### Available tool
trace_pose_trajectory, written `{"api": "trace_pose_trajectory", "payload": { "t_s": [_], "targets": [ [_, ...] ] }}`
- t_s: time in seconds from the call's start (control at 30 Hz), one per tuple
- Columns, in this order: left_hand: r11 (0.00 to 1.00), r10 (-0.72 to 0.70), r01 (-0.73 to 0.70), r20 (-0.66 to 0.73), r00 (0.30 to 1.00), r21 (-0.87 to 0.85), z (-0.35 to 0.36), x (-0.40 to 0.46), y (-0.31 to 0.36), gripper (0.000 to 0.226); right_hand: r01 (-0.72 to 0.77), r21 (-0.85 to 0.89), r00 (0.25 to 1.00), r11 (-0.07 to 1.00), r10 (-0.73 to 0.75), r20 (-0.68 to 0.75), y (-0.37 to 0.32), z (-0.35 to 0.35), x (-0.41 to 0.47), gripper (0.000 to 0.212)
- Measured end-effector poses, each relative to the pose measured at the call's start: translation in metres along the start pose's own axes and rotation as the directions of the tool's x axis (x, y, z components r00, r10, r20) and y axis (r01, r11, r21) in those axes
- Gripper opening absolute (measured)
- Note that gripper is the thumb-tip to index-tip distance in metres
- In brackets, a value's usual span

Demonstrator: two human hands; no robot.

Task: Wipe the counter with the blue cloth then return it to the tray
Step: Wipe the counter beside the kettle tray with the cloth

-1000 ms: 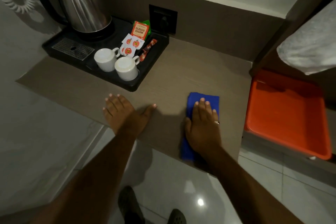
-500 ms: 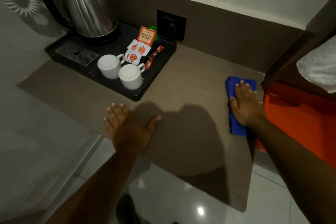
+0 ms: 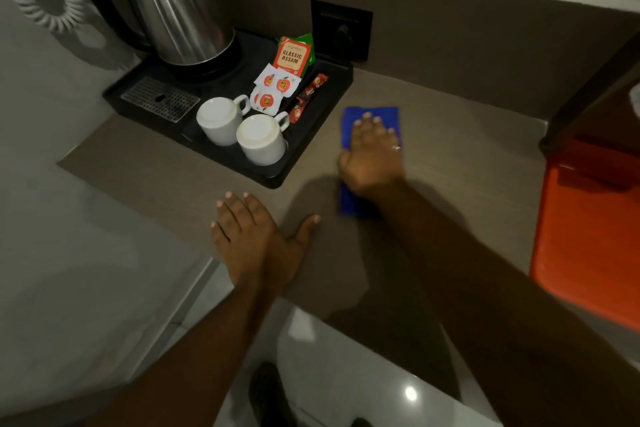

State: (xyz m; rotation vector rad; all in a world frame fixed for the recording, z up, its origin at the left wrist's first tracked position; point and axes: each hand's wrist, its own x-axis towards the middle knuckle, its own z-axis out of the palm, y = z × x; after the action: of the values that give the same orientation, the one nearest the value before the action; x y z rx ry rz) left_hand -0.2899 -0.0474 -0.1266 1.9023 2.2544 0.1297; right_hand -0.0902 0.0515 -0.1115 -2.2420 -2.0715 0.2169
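1. The right hand (image 3: 372, 152) lies flat, palm down, fingers spread a little, pressing on the folded blue cloth (image 3: 370, 118); it grips nothing, and a ring shows on one finger.
2. The cloth sticks out beyond the fingertips and again under the wrist; its middle is hidden by the hand.
3. Under both lies the brown wood-grain table (image 3: 467, 163).
4. Just left of this hand sits the black plastic tray (image 3: 311, 149), holding two white ceramic cups (image 3: 242, 130), tea sachets (image 3: 277, 80) and a steel electric kettle (image 3: 173, 10) whose top is cut off by the frame.
5. Nearer the body and to the left, the left hand (image 3: 256, 239) rests flat on the table edge, open, thumb out, holding nothing.
6. Well to the right of the right hand is the orange plastic tray (image 3: 588, 236), cut off at the frame edge and dimly lit.
7. Below the arms, dark shoes on a glossy floor are barely discernible.
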Motion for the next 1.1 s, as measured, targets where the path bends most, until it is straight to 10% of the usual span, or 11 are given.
{"api": "trace_pose_trajectory", "payload": {
  "t_s": [0.13,0.4,1.1],
  "targets": [
    [1.0,0.001,-0.001,0.02,1.0,-0.009,-0.004,-0.004,0.002,0.134,0.32,0.0,0.947,0.947,-0.32,-0.006,0.035,-0.003,-0.064,0.069],
    [1.0,0.024,-0.023,-0.031,0.999,0.013,-0.006,-0.005,0.001,0.127,-0.124,0.108,0.989,0.986,0.132,-0.073,0.046,-0.006,-0.12,0.079],
    [0.994,0.049,-0.043,0.062,0.997,-0.097,-0.009,-0.003,-0.003,0.13,-0.077,0.103,0.997,0.992,0.079,-0.016,0.008,0.0,-0.172,0.067]
  ]
}}
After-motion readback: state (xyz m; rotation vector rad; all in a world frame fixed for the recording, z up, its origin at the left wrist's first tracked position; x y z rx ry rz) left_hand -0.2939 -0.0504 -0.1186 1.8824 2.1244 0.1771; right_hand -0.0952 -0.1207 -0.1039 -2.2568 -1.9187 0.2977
